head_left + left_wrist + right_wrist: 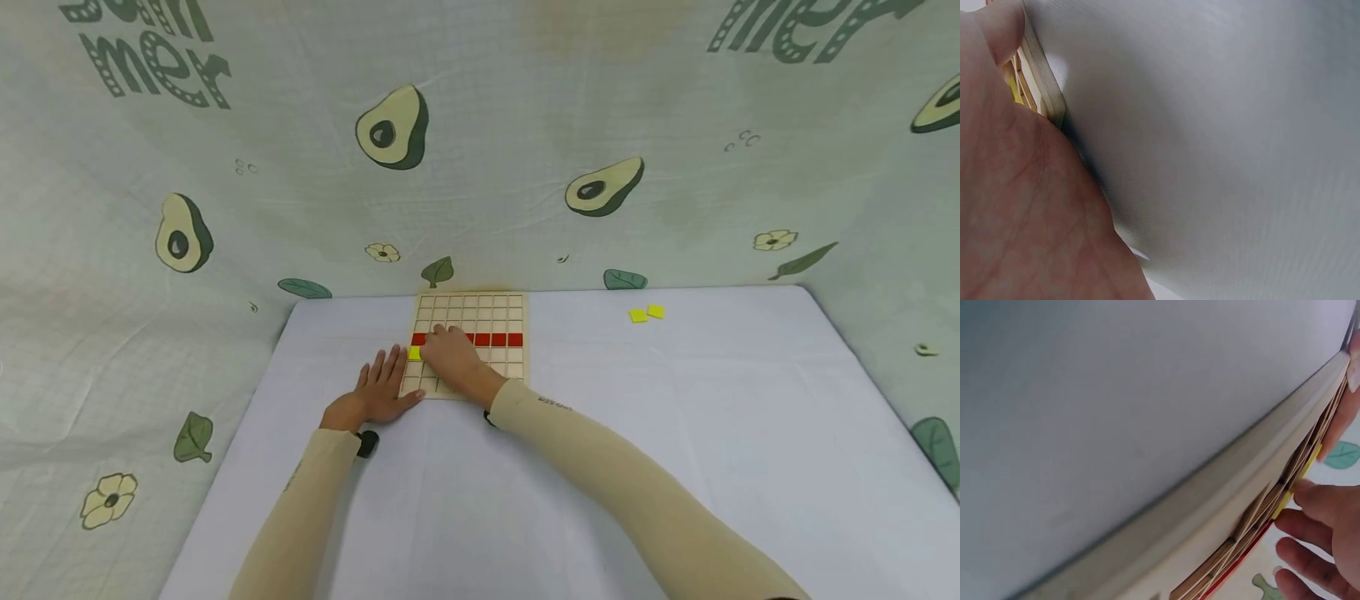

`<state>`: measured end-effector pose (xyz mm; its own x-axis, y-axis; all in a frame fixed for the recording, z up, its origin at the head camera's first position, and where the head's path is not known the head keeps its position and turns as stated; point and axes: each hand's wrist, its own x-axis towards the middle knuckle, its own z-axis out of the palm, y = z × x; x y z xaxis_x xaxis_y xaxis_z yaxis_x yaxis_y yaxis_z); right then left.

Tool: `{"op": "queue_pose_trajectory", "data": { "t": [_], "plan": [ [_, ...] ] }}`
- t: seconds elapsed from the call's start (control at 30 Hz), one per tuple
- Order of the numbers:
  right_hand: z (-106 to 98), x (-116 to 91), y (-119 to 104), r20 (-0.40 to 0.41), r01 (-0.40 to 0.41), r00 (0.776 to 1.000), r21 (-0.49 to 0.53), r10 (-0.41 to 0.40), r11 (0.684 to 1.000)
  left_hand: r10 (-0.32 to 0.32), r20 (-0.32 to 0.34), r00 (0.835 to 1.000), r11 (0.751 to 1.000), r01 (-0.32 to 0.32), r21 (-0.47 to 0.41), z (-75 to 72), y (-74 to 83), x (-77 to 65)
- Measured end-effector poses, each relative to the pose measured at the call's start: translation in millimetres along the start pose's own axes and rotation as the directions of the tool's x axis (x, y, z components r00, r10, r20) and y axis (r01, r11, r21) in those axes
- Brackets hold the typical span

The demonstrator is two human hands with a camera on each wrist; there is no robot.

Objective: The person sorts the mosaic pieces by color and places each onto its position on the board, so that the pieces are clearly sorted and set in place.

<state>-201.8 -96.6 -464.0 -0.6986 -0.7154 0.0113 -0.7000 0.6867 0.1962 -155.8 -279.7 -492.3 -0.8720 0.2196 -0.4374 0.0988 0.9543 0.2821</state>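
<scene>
A pale wooden grid board (515,370) lies near the table's far edge, with a row of red square tiles (498,340) across it. My left hand (381,393) rests flat beside the board's left edge, fingers spread, its thumb at the near left corner. Over the left part of the grid, my right hand (453,354) pinches a yellow square tile (1282,505) between thumb and index finger, low at the grid. Another yellow tile (415,353) sits in the leftmost cell, just nearer than the red row. My right hand covers part of the red row.
Two loose yellow tiles (638,316) lie on the white table (675,417) to the right of the board. Behind the table hangs a pale cloth (495,150) printed with avocados and leaves.
</scene>
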Motion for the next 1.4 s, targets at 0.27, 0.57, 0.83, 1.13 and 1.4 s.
{"op": "queue_pose_trajectory", "data": {
  "t": [0.27, 0.57, 0.83, 1.13, 1.4],
  "plan": [
    [-4.8, -10.7, -1.1, 0.023, 0.0, 1.0, 0.019, -0.001, 1.0, 0.003, 0.006, 1.0, 1.0, -0.003, 0.001, 2.7, -3.3, 1.4],
    [-9.1, -28.1, 4.2, 0.032, -0.003, 1.0, 0.089, 0.0, 0.996, -0.002, -0.007, 1.0, 1.0, 0.002, 0.0, 3.5, -7.5, -0.6],
    [-6.7, -31.8, 5.6, 0.021, 0.046, 0.999, 0.122, -0.049, 0.991, 0.008, -0.01, 1.0, 1.0, -0.008, -0.007, 5.0, -9.1, -1.0],
    [-1.7, -33.7, 4.4, 0.051, 0.055, 0.997, 0.068, -0.059, 0.996, 0.014, -0.011, 1.0, 1.0, -0.014, -0.013, 6.1, -5.6, 0.6],
    [-1.2, -43.4, 12.9, 0.015, 0.038, 0.999, 0.118, -0.04, 0.992, 0.016, -0.022, 1.0, 1.0, -0.016, -0.003, 4.8, -3.5, 1.2]
  ]
}}
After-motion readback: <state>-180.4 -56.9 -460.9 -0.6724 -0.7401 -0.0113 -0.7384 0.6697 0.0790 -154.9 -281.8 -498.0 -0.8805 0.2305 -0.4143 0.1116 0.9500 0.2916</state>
